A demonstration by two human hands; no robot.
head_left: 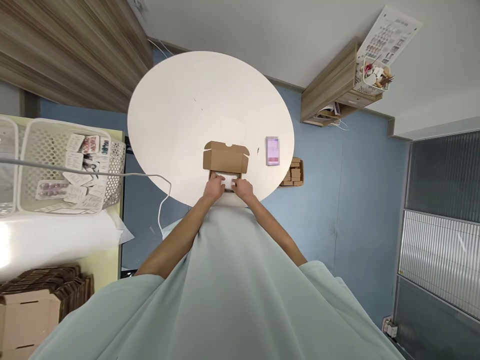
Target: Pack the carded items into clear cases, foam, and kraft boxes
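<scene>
A small brown cardboard box (226, 159) lies near the front edge of the round white table, its flapped lid folded open away from me. Inside it is a flat white piece (229, 181); what kind it is I cannot make out. My left hand (214, 187) is closed at the box's left side, its thumb over the white piece. At the right side, my right hand (243, 188) is closed too, with its thumb bent in against the white piece. The fingers' undersides are hidden.
On the round table (180, 115), a pink-purple pack (272, 151) lies to the right. Brown boxes (295, 173) fill a carton on the floor. Left are a white basket (112, 190) of carded items, flattened cardboard (33, 315) and a cable (150, 175) crossing the table's edge.
</scene>
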